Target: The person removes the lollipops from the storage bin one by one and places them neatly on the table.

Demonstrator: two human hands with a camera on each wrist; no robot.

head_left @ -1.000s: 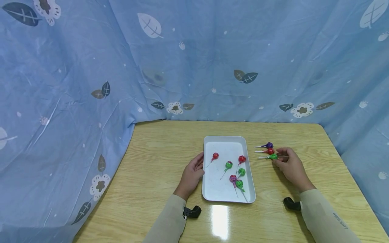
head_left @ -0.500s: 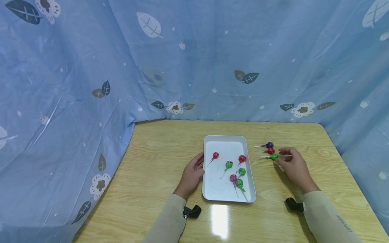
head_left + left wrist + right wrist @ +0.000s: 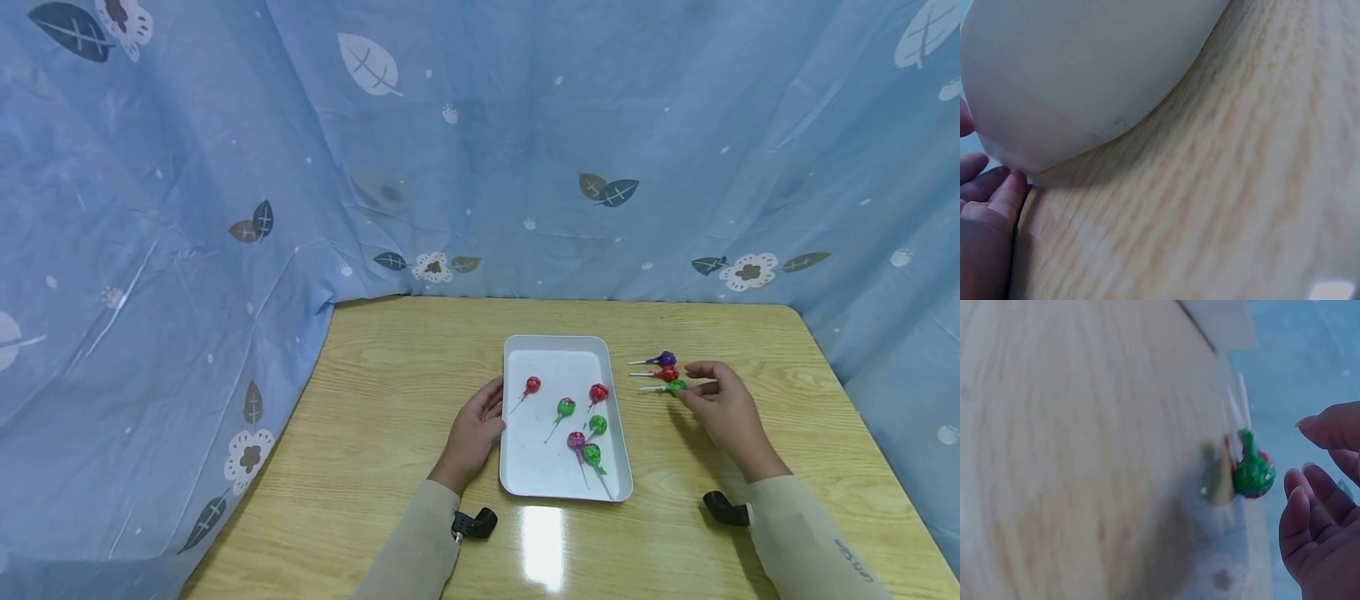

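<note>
My left hand (image 3: 471, 437) rests against the left side of a white rectangular tray (image 3: 517, 482), its fingers relaxed. In the left wrist view, fingertips (image 3: 1017, 180) touch the lower edge of the tray's outer wall. Right of the tray lie a purple lollipop (image 3: 664, 358), a red lollipop (image 3: 669, 373) and a green lollipop (image 3: 677, 387), side by side with sticks pointing left. My right hand (image 3: 726, 412) is just right of their heads, nearest the green one. The right wrist view shows a gap between its loosely bent fingers and thumb, with nothing held.
Several wrapped lollipops lie scattered inside the tray, among them a red lollipop (image 3: 532, 385) and a green lollipop (image 3: 566, 407). All of this is on a wooden table (image 3: 390, 375). A blue patterned curtain (image 3: 480, 150) hangs behind the table and along its sides.
My right hand has shifted slightly right, away from the lollipop heads. The left hand, the tray and the lollipops stay practically where they were.
</note>
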